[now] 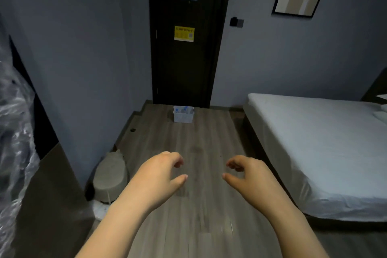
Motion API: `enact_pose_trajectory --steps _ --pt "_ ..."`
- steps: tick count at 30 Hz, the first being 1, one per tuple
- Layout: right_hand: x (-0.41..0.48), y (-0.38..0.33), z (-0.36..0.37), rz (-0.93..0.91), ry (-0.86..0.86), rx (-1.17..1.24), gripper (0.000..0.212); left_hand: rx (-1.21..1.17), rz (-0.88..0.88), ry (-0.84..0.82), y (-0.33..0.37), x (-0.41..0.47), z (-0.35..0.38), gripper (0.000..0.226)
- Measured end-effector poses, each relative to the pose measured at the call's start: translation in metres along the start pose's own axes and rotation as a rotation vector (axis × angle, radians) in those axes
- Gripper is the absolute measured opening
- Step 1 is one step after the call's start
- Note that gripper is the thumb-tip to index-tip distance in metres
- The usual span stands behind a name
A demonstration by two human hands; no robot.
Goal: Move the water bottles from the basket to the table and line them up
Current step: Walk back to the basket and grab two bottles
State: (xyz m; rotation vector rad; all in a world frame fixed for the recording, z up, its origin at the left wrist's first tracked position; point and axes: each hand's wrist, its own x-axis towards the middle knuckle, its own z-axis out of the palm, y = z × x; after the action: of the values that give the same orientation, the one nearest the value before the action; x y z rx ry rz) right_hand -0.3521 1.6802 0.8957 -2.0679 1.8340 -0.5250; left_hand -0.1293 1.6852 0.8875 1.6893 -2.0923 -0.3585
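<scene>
Far ahead of the left hand (159, 170) and right hand (249, 174), the basket (183, 117) was white, its bottles (184, 109) touched with blue. The door (184, 69) behind was near black with a yellow notice (184, 33). Beneath the hands the floor (201, 138) showed grey-brown wood grain; the bed sheet (314, 132) was white.

Your left hand (159, 170) and your right hand (249, 176) are bare, with nothing worn over palm, knuckles or fingers. Behind each grip the wrist is just as uncovered, and the left forearm (117, 222) and right forearm (293, 222) run back as plain skin to the lower edge of the view, thickening as they go. At the front of each grip your nails look short, clearest on the left thumb tip (185, 176) and right thumb tip (223, 175). The dim, slightly smeared picture hides finer detail.
</scene>
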Motion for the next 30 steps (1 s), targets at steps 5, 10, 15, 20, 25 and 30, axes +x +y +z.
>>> enact_pose_trajectory --steps 5,10,15,20,25,30 --pt "0.071 -0.003 0.013 0.008 -0.015 -0.008 0.036 -0.021 0.004 -0.005 -0.032 0.064 -0.004 0.028" --pt "0.141 0.007 0.022 0.017 -0.029 0.005 0.038 -0.011 0.003 -0.029 -0.054 0.127 0.008 0.029" --pt "0.235 0.029 0.023 0.005 -0.023 0.028 0.037 0.020 0.001 -0.031 -0.069 0.219 0.021 0.030" --pt "0.329 0.052 0.004 -0.004 -0.005 0.058 0.038 0.033 -0.013 -0.026 -0.067 0.317 0.025 0.031" --pt "0.408 0.070 -0.009 -0.012 -0.001 0.019 0.039 0.017 -0.022 -0.018 -0.069 0.401 0.041 0.031" --pt "0.478 0.088 -0.010 0.006 -0.059 -0.003 0.039 -0.006 -0.013 -0.052 -0.079 0.474 0.061 0.029"
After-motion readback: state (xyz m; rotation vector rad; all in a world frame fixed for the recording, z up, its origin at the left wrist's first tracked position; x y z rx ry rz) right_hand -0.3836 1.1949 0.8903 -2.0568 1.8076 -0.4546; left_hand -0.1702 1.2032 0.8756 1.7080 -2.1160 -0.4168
